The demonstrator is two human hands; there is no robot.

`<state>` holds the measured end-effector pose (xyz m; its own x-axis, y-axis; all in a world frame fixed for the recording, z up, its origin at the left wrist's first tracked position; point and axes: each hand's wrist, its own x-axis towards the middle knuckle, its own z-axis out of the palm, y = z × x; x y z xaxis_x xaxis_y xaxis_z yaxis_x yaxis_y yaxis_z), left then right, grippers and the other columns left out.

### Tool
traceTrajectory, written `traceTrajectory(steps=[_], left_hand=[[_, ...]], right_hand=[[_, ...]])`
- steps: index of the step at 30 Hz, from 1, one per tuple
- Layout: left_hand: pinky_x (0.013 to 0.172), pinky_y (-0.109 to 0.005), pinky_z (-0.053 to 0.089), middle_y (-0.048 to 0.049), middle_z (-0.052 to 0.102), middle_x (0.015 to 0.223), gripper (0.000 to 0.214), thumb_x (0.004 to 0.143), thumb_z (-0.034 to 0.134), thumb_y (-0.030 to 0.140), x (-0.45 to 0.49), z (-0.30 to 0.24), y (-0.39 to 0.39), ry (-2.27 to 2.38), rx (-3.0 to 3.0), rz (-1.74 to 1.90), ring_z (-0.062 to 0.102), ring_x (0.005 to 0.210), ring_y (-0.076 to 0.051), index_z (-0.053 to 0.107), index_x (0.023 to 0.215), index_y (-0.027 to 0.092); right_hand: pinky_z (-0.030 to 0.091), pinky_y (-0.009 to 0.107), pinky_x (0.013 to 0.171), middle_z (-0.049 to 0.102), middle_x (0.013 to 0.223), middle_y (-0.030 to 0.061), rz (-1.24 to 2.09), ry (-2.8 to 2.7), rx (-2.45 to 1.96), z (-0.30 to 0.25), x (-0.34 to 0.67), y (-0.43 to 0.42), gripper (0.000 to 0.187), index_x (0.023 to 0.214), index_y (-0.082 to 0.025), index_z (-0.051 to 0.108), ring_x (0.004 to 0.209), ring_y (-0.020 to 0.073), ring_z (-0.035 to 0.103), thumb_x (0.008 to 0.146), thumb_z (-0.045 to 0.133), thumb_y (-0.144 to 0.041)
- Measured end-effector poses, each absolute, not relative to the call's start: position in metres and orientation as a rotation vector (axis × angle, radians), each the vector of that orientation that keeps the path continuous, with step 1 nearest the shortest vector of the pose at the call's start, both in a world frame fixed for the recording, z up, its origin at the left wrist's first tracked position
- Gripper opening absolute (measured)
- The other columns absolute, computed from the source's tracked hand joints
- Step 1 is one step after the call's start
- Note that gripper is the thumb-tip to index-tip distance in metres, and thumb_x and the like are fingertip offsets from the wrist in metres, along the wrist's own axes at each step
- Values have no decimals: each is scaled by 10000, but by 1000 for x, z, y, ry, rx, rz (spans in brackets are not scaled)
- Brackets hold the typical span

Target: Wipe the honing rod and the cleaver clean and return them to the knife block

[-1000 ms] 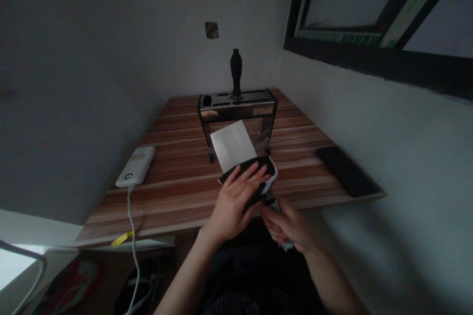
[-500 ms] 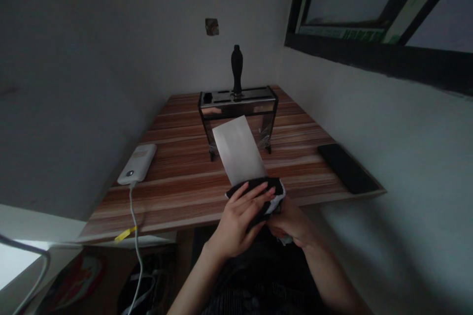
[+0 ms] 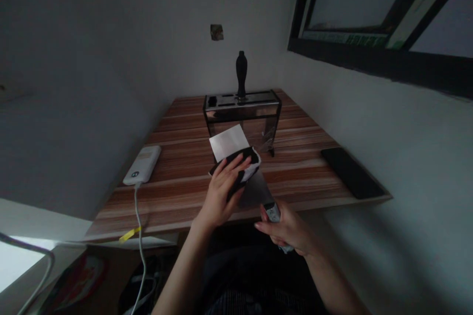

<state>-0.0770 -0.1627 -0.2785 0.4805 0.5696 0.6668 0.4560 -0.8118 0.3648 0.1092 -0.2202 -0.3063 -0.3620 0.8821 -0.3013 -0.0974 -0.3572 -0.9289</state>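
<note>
My right hand (image 3: 286, 229) grips the handle of a cleaver, whose broad flat blade (image 3: 231, 142) points away from me over the wooden table (image 3: 177, 177). My left hand (image 3: 221, 189) presses a dark cloth with a white patch (image 3: 242, 165) onto the middle of the blade, fingers curled over it. The blade's far end shows pale beyond the cloth. Behind it stands a metal knife block (image 3: 242, 113) with one black-handled knife (image 3: 241, 71) in a slot.
A white power bank (image 3: 142, 165) with a cable (image 3: 138, 226) lies on the table's left side. A black phone (image 3: 351, 172) lies near the right edge. Walls close in on both sides, with a dark-framed window (image 3: 369, 15) at upper right.
My left hand has slid the cloth along the blade, first toward the handle and now out toward the tip. My right hand stays on the handle.
</note>
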Motion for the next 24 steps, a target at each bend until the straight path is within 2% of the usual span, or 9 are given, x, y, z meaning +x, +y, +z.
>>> traceTrajectory(steps=[8, 15, 24], left_hand=[[1144, -491, 240, -93, 508, 1409, 419, 971, 351, 231, -84, -259, -129, 999, 2599, 1441, 331, 1392, -201, 377, 1389, 239], [1140, -484, 236, -90, 482, 1431, 425, 965, 365, 244, -83, -242, -112, 1133, 2635, 1519, 354, 1379, -203, 383, 1389, 235], [1140, -500, 223, -126, 459, 1442, 425, 946, 405, 203, -73, -256, -128, 1178, 2747, 1379, 307, 1403, -227, 406, 1371, 185]], right_hand=[[176, 146, 297, 362, 465, -144, 1806, -1179, -1126, -304, 112, -222, 410, 681, -204, 410, 297, -10, 233, 617, 772, -385], [188, 147, 300, 349, 442, -145, 1831, -1201, -1142, -311, 110, -224, 409, 673, -202, 410, 293, -7, 243, 637, 749, -428], [187, 144, 300, 359, 448, -146, 1831, -1163, -1127, -311, 109, -225, 412, 688, -205, 410, 288, -8, 251, 630, 754, -424]])
